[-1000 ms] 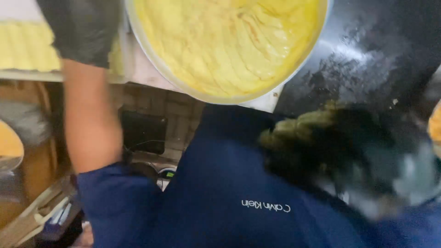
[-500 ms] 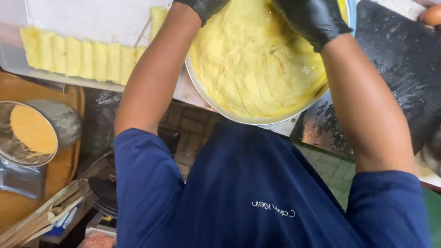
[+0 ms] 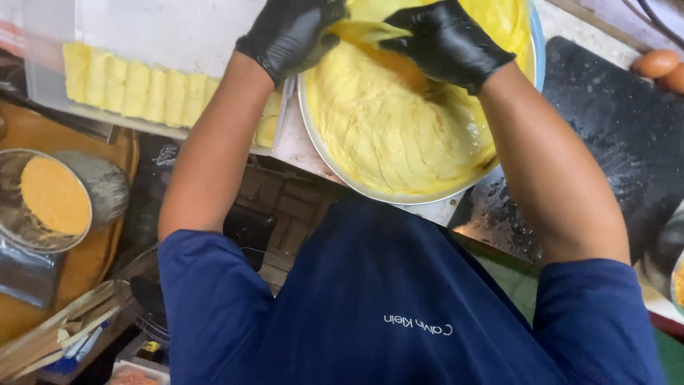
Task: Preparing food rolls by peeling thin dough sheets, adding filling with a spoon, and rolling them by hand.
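Two black-gloved hands over a wide metal bowl (image 3: 335, 153) of pale yellow batter (image 3: 399, 135), at the far edge of the desk (image 3: 299, 146). Left hand (image 3: 288, 32) closed on one end of a yellow, batter-coated strip (image 3: 367, 32), fingers curled around it. Right hand (image 3: 445, 43) pinching the other end, just above the batter. Beside the bowl, to the left, a white tray (image 3: 164, 28) with a row of yellow slices (image 3: 135, 89). Lower left, a metal container of orange crumbs (image 3: 53, 196). Two brown eggs (image 3: 659, 65) at far right
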